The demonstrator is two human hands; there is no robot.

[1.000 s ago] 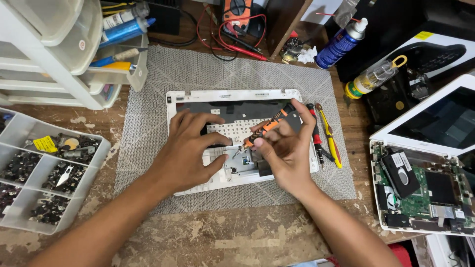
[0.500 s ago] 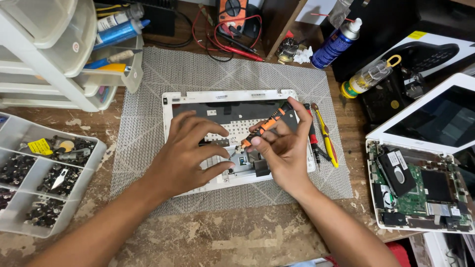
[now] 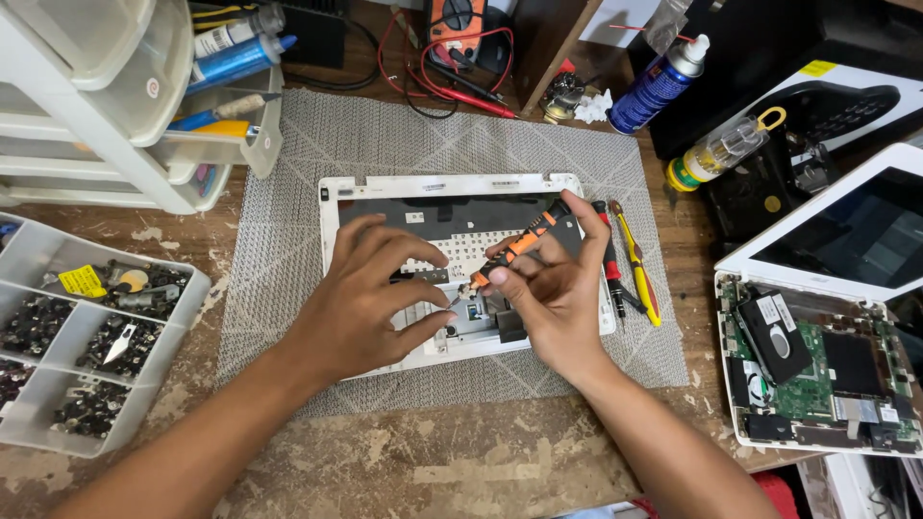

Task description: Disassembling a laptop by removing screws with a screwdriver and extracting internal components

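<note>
Orange-and-black screwdriver (image 3: 514,245) pinched in my right hand (image 3: 548,298), tip angled down into the white laptop palmrest shell (image 3: 461,187), which lies upside down at the middle of the grey mesh mat (image 3: 317,144). My left hand (image 3: 370,293) rests on the shell, fingers curled, holding nothing and steadying it near the tip. Judged step: working a screw by the touchpad bracket. Next move calls for a square tip and light downward pressure. Spare drivers (image 3: 630,264) lie along the shell's right edge; parts tray (image 3: 183,288) sits at the workbench's left edge.

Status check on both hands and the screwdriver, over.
Right hand grips orange-and-black screwdriver. Left hand rests on white laptop keyboard panel. Nothing obstructing.
</note>
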